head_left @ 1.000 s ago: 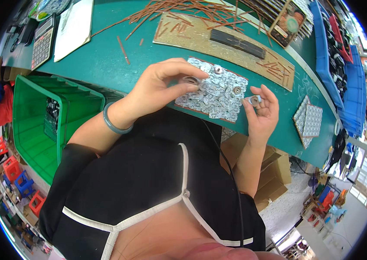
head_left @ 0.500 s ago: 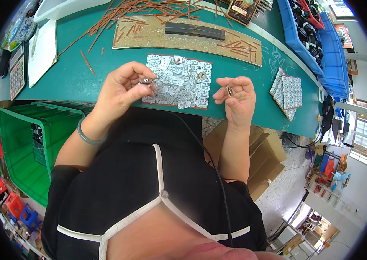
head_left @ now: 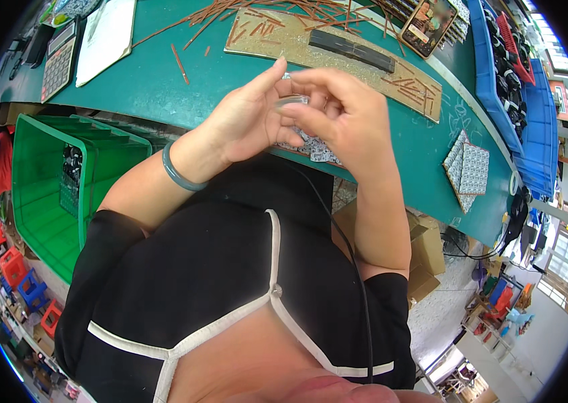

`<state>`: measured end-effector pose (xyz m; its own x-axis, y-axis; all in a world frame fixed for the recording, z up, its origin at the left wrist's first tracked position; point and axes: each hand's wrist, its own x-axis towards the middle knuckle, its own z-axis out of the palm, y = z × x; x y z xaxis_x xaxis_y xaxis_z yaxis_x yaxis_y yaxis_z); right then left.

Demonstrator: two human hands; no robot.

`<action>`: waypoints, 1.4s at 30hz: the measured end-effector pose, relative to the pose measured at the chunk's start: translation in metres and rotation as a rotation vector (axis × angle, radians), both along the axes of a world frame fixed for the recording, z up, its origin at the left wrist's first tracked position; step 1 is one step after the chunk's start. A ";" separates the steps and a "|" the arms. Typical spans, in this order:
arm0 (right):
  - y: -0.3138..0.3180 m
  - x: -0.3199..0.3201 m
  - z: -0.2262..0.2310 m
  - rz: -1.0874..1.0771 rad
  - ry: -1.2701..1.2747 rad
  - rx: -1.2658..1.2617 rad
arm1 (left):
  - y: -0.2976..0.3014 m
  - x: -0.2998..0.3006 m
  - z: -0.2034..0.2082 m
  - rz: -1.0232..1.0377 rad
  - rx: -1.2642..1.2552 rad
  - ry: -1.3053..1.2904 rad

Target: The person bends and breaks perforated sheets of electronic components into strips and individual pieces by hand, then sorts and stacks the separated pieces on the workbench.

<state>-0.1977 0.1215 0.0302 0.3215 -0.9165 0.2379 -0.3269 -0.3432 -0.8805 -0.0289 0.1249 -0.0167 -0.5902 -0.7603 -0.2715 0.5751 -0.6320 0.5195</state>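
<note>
Right hand (head_left: 358, 117) has swung inward to meet the left hand (head_left: 247, 124), where half a second ago the two stood well apart on either side of the sheet (head_left: 324, 149). Between them, above the sheet, is a small silvery piece (head_left: 295, 101), blurred; I cannot tell which hand bears it. The right thumb and forefinger bend around it with a gap between them, the left thumb points up and its fingers curl loosely; whether either pair is clamped, I cannot tell. Beneath, the sheet shows only in part, close to the near edge of the green bench (head_left: 425, 161). Beyond the hands lies a plank (head_left: 284, 50) bearing a black bar (head_left: 351, 50). Rightward, green bench runs to the sheet stack (head_left: 472, 171); leftward, to the notebook (head_left: 106, 43). A green crate (head_left: 42, 188) stands below the left edge.
</note>
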 end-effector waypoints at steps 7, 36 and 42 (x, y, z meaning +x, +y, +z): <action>0.019 -0.041 -0.037 0.015 0.287 -0.200 | -0.001 0.025 -0.013 0.163 -0.188 -0.266; 0.045 -0.049 -0.077 -0.317 -0.015 -0.067 | -0.003 0.017 -0.019 0.111 -0.629 -0.640; 0.046 -0.049 -0.077 -0.366 -0.111 0.014 | -0.006 0.022 -0.018 0.013 -0.280 -0.263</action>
<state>-0.2464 0.1670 -0.0464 -0.0546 -0.9694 0.2395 -0.3281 -0.2091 -0.9212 -0.0069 0.1184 -0.0350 -0.5178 -0.8335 -0.1929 0.4066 -0.4382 0.8017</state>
